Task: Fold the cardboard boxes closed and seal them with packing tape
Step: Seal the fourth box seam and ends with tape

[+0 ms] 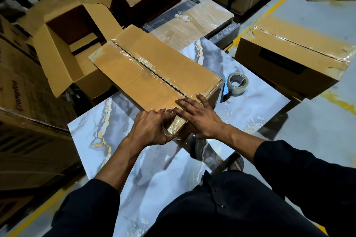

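Basically, box lies ahead of both hands, seam running away from the fingertips. Right hand is flat, fingers straight, pressing the tape end over the near edge; left hand, fingers curled, pinches loose tape below. Dispenser is nearer the right hand.

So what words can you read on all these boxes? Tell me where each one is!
"Crompton": on the side of the big carton at the far left, first letter partly cut off.
White lettering on the dark strip of the wrapped flat pack behind the taped box: too blurred to read.
Faint print on the dark label of the sealed box at right: too dim to read.
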A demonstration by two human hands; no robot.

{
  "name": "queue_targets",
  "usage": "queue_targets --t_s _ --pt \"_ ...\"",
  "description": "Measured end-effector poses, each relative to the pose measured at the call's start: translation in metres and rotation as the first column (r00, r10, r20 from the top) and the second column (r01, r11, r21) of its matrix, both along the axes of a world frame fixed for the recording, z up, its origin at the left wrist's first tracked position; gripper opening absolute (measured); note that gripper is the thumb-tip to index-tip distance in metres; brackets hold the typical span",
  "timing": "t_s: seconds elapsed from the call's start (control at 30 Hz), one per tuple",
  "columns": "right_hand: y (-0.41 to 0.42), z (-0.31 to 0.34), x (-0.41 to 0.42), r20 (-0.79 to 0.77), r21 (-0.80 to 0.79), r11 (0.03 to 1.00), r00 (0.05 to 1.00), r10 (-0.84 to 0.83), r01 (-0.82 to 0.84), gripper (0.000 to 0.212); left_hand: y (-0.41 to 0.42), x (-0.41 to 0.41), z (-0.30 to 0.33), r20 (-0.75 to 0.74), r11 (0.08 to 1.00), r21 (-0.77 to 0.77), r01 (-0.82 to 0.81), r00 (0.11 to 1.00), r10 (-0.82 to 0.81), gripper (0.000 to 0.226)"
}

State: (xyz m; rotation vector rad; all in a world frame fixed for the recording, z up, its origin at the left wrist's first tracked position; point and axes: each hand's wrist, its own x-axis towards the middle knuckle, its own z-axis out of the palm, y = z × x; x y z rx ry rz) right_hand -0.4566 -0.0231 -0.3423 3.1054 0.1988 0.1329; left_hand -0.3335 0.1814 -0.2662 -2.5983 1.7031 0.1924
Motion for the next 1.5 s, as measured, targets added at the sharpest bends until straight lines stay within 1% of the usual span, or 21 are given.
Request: queue_targets --t_s 0.13,0.2,0.27,0.37,0.47,0.53,0.63,0.67,0.73,0.77,0.83,0.9,0.93,1.0,1.07,1.13,1.17,1.23,1.3,1.4,1.5 --pt "-0.001 0.000 0.001 -0.015 -0.006 1.000 1.000 0.005 -0.005 0.125 -0.004 -0.005 0.001 0.014 1.000 -0.019 -0.007 1.000 0.008 0.069" --pt "0.000 0.000 0.002 -0.009 -0.003 1.000 1.000 0.005 -0.005 0.125 -0.005 -0.011 0.002 0.032 0.999 -0.028 -0.028 0.999 0.029 0.061" --pt "0.000 0.000 0.001 0.004 0.002 1.000 1.000 0.012 -0.012 0.122 -0.005 -0.018 0.001 0.028 0.995 -0.074 -0.068 0.997 0.070 0.055" --pt "0.000 0.000 0.001 0.036 0.023 0.999 0.999 0.028 -0.028 0.121 -0.005 -0.028 -0.006 -0.013 0.985 -0.104 -0.138 0.990 0.138 0.059" --pt "0.001 -0.002 0.000 0.038 0.055 0.998 0.999 0.018 -0.020 0.123 0.000 -0.030 -0.016 -0.036 0.981 -0.125 -0.148 0.989 0.144 0.057" --pt "0.006 -0.003 -0.001 0.026 0.057 0.998 0.999 -0.021 0.019 0.125 0.004 -0.026 -0.020 -0.064 0.977 -0.157 -0.144 0.989 0.135 0.056" --pt "0.014 -0.004 -0.001 0.020 0.084 0.993 0.996 -0.087 0.085 0.122 0.005 -0.023 -0.021 -0.079 0.977 -0.163 -0.140 0.989 0.128 0.063" --pt "0.016 -0.006 0.000 0.031 0.092 0.991 0.995 -0.100 0.096 0.119 0.004 -0.024 -0.021 -0.063 0.973 -0.179 -0.146 0.989 0.137 0.060" --pt "0.018 -0.008 0.001 0.068 0.104 0.989 0.991 -0.112 0.104 0.110 0.001 -0.025 -0.020 -0.034 0.945 -0.267 -0.189 0.982 0.187 0.043" --pt "0.019 -0.009 0.002 0.091 0.111 0.988 0.989 -0.116 0.106 0.105 -0.001 -0.024 -0.019 -0.040 0.931 -0.290 -0.220 0.975 0.218 0.040" --pt "0.019 -0.011 0.004 0.131 0.111 0.988 0.984 -0.123 0.109 0.102 -0.002 -0.023 -0.016 -0.097 0.921 -0.255 -0.295 0.955 0.279 0.049" --pt "0.019 -0.014 0.005 0.167 0.101 0.989 0.978 -0.127 0.111 0.103 0.001 -0.020 -0.019 -0.188 0.910 -0.224 -0.350 0.931 0.312 0.060" --pt "0.018 -0.015 0.005 0.183 0.092 0.990 0.976 -0.122 0.106 0.105 0.006 -0.018 -0.020 -0.234 0.911 -0.229 -0.344 0.928 0.291 0.059" --pt "0.015 -0.016 0.005 0.207 0.064 0.994 0.974 -0.097 0.085 0.111 0.017 -0.012 -0.025 -0.318 0.930 -0.275 -0.246 0.936 0.153 0.059" --pt "0.011 -0.017 0.004 0.225 0.045 0.996 0.971 -0.082 0.074 0.112 0.027 -0.007 -0.026 -0.356 0.963 -0.243 -0.118 0.934 0.025 0.080" --pt "0.010 -0.017 0.002 0.227 0.038 0.997 0.971 -0.076 0.069 0.108 0.033 -0.002 -0.034 -0.273 0.978 -0.207 -0.001 0.960 -0.056 0.099" --pt "0.011 -0.016 0.002 0.223 0.035 0.997 0.972 -0.074 0.068 0.107 0.034 0.000 -0.040 -0.205 0.976 -0.215 0.038 0.975 -0.083 0.099" --pt "0.012 -0.016 0.003 0.211 0.032 0.997 0.975 -0.072 0.066 0.108 0.032 0.003 -0.055 -0.055 0.952 -0.298 0.073 0.994 -0.093 0.084" --pt "0.011 -0.017 0.002 0.212 0.037 0.997 0.975 -0.067 0.061 0.107 0.032 0.008 -0.065 0.038 0.907 -0.404 0.115 0.993 -0.109 0.071" --pt "0.009 -0.016 0.001 0.208 0.057 0.997 0.977 -0.055 0.044 0.104 0.032 0.017 -0.067 0.080 0.880 -0.432 0.195 0.981 -0.178 0.064" --pt "0.009 -0.014 0.000 0.117 0.072 0.995 0.990 -0.081 0.073 0.115 0.030 0.025 -0.062 0.092 0.877 -0.414 0.243 0.970 -0.225 0.058"
